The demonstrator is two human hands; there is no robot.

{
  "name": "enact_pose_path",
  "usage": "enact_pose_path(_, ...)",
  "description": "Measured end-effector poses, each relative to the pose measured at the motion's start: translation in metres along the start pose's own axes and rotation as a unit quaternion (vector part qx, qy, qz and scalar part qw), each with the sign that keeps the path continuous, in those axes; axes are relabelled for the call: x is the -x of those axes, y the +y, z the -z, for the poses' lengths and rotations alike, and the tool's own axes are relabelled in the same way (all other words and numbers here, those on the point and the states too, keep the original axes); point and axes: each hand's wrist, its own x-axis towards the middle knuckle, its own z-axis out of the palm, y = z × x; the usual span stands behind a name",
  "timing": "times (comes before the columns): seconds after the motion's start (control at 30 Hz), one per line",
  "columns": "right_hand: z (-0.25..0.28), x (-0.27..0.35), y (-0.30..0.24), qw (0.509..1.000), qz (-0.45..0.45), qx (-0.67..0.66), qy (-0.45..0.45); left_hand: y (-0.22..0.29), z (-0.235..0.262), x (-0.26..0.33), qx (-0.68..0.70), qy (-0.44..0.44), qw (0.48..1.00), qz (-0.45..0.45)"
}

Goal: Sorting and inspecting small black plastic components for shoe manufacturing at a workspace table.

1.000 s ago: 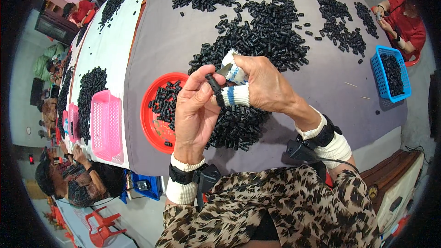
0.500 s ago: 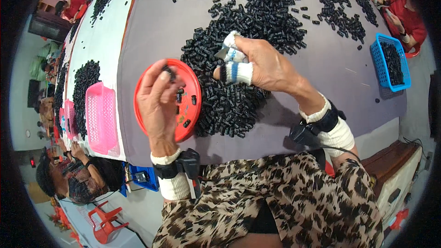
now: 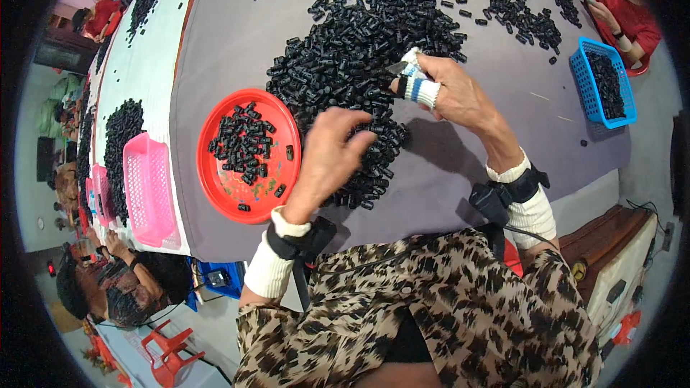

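A big heap of small black ribbed plastic pieces (image 3: 345, 50) lies on the grey tabletop. My left hand (image 3: 327, 162) is over the near part of the heap, thumb and fingers apart, with no piece visible in it. To its left is a round red plate (image 3: 205, 172) with several of the same black pieces (image 3: 244, 140) in it. At the heap's right edge my right hand (image 3: 456, 93) is closed, with white and blue knitted covers on thumb and finger. A small grey blade (image 3: 396, 68) sticks out between them; its handle is hidden in the hand.
A pink basket (image 3: 147, 194) stands left on a white-covered table. At the far right is a blue basket (image 3: 586, 86) filled with black pieces. More piles (image 3: 517, 14) lie toward the back. People sit at the right (image 3: 632, 14) and left (image 3: 108, 280).
My left hand has moved right from above the red plate to the heap, and the black piece in its fingers is gone. My right hand has shifted a little right.
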Motion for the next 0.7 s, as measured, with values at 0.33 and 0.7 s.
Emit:
enact_pose_path(0.33, 0.005, 0.011, 0.014, 0.999, -0.037, -0.039, -0.003, -0.002, -0.045, -0.018, -0.3, -0.17, 0.924, -0.163)
enact_pose_path(0.7, 0.002, 0.018, 0.022, 0.996, -0.089, -0.024, -0.013, -0.021, -0.021, -0.01, -0.254, -0.07, 0.955, -0.139)
